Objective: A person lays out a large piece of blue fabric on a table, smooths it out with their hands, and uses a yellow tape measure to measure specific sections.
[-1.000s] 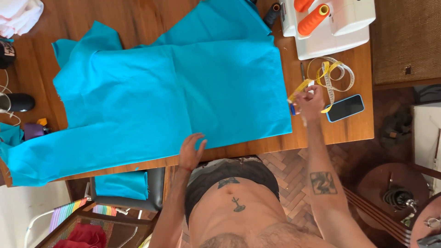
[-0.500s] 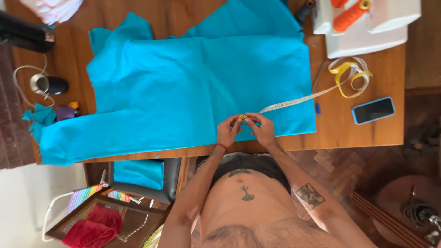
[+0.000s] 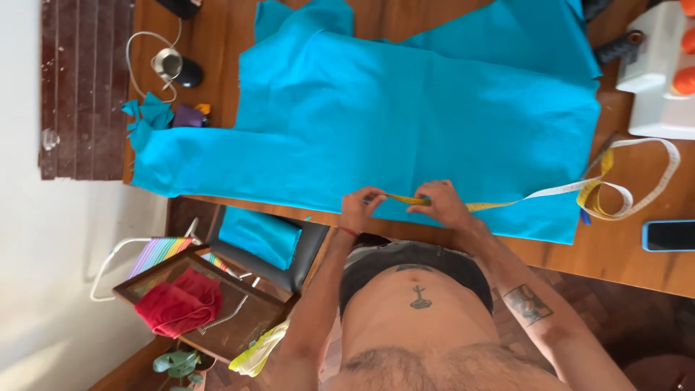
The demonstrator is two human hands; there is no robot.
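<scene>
A large turquoise fabric (image 3: 405,123) lies spread over a wooden table (image 3: 644,253). A yellow and white measuring tape (image 3: 579,190) runs from a loop at the right across the cloth's near edge to both hands. My left hand (image 3: 360,207) pinches the tape's end at the fabric's near edge. My right hand (image 3: 438,205) pinches the tape a little to the right, stretching a short length between the two hands.
A white sewing machine with orange thread spools (image 3: 662,80) stands at the right, a phone (image 3: 668,235) near the table's front edge. Fabric scraps (image 3: 148,116), a cord and a small black object lie at the left. A chair with folded turquoise cloth (image 3: 259,237) stands below.
The view has shifted, so the table sits further right in frame. Both hands stay together on the tape at the fabric's near edge, now slightly further apart with tape stretched between them.
</scene>
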